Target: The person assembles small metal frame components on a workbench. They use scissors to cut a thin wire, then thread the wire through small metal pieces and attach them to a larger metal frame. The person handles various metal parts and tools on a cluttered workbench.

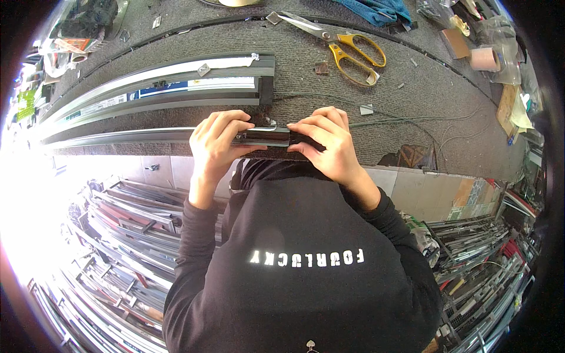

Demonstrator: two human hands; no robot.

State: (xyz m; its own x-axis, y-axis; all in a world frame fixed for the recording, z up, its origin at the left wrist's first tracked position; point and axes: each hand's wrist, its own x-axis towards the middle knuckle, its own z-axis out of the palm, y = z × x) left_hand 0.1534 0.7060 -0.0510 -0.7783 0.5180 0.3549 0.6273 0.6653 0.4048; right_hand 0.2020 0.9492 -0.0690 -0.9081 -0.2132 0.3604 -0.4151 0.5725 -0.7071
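A long, slim dark-and-silver metal profile [123,138] lies along the near edge of the carpeted bench, reaching from the far left to between my hands. My left hand [218,138] is closed around it close to its right end, thumb on the near side and fingers on the far side. At that end, my right hand [332,144] pinches a short dark piece [301,136] between thumb and fingers; its exact kind is hard to make out. The piece meets the profile's end. Thin grey-green cords [388,123] trail off to the right from beside my right hand.
Beyond my hands lie wider metal rails [266,88] with a white-and-blue label. Scissors with yellow handles [347,53] rest further back, near a blue cloth [376,10]. A tape roll [484,59] stands at right. Racks of metal profiles [129,229] fill the floor below.
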